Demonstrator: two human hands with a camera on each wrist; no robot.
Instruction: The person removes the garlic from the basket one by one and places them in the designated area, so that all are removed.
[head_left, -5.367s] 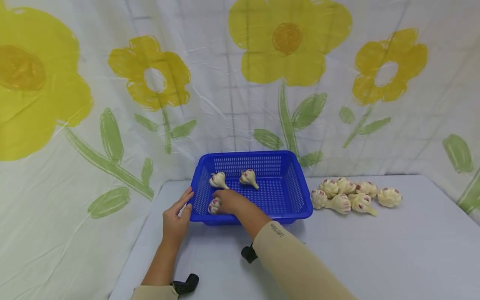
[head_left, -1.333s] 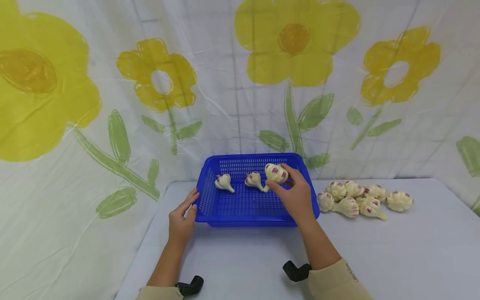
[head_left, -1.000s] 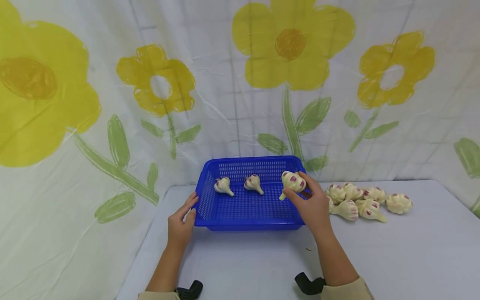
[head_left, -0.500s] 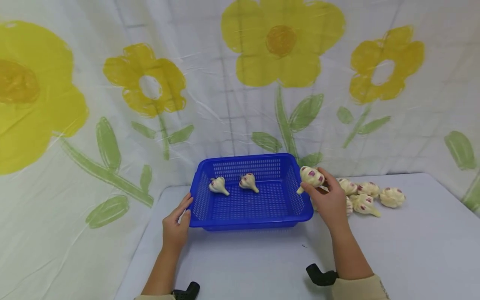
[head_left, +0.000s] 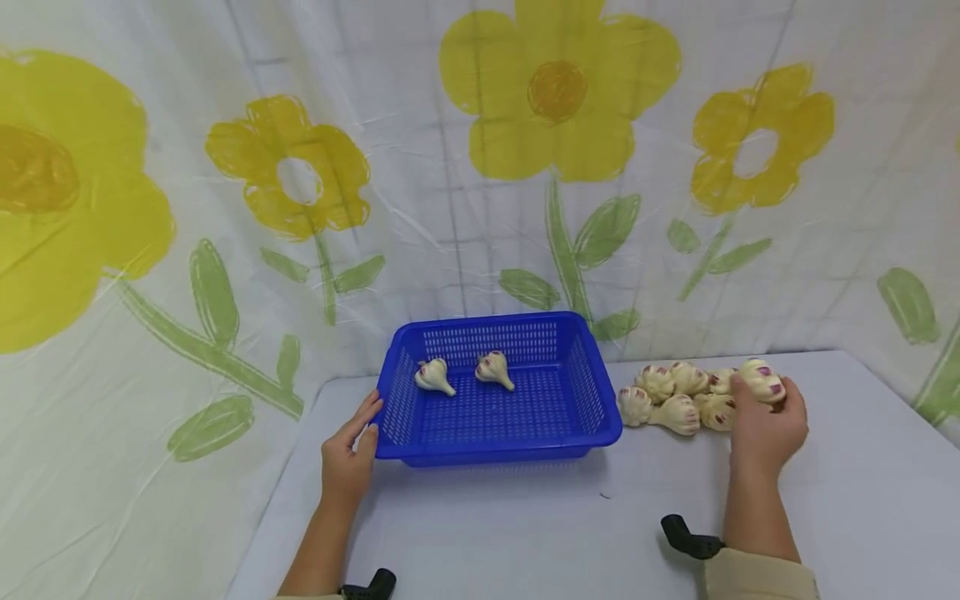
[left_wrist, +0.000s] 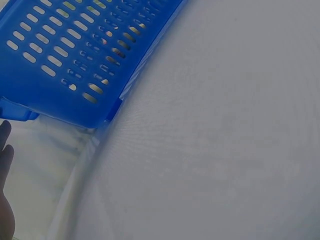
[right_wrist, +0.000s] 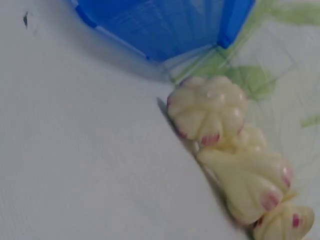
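My right hand (head_left: 767, 433) holds a garlic bulb (head_left: 762, 382), cream with purple patches, over the right end of the garlic pile (head_left: 677, 414). The hand hides part of that pile. To the left stands a blue plastic basket (head_left: 502, 457) with slotted walls. Two garlic bulbs lie inside it, a left one (head_left: 434, 377) and a right one (head_left: 493, 370). With fairly straight fingers, my left hand (head_left: 348, 461) touches the basket's left rim. The left wrist view shows the basket's outer wall (left_wrist: 55, 55). In the right wrist view, pile bulbs (right_wrist: 207, 110) show near the basket, but the held one does not.
A white cloth (head_left: 525, 533) covers the table. Behind it hangs a white curtain (head_left: 420, 208) printed with yellow flowers. A tiny dark scrap (head_left: 605, 496) lies on the cloth in front of the basket.
My right hand has lifted a garlic bulb out of the basket and carried it right, over the rim, to the far end of the pile. My left hand has stayed at the basket's left rim.
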